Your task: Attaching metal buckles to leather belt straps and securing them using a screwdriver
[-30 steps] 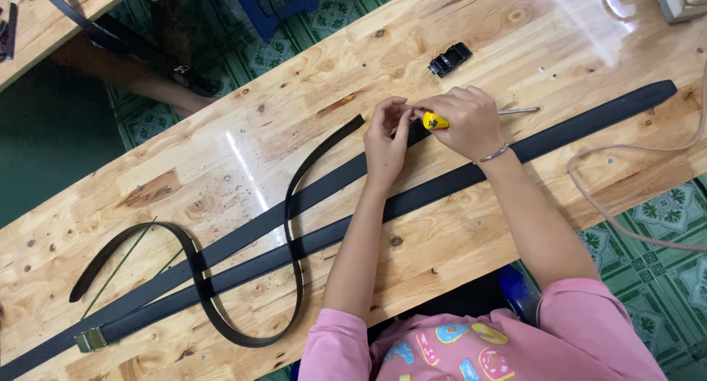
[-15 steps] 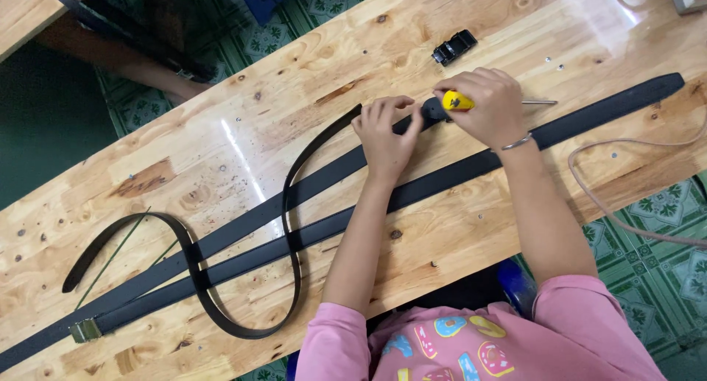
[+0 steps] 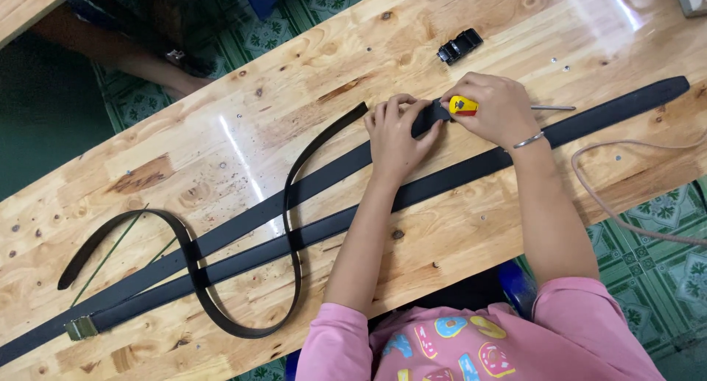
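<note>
My left hand (image 3: 396, 134) presses flat on the end of a black belt (image 3: 324, 176) that runs diagonally across the wooden table (image 3: 515, 27). My right hand (image 3: 495, 107) grips a tool with a yellow handle (image 3: 462, 106) at that belt end; its thin metal shaft (image 3: 552, 107) sticks out to the right. A second, longer black belt (image 3: 604, 116) lies parallel beneath, with a brass buckle (image 3: 81, 327) at its far left end. A third curled black belt (image 3: 291, 226) loops over both.
A small black buckle (image 3: 459, 45) lies on the table beyond my hands. A beige cord (image 3: 626, 204) trails off the table's right side. Small screws dot the top right. Green patterned floor tiles show past both table edges.
The view has shifted slightly. My right hand with the yellow-handled tool has stayed at the belt end, with my left hand still pressing beside it.
</note>
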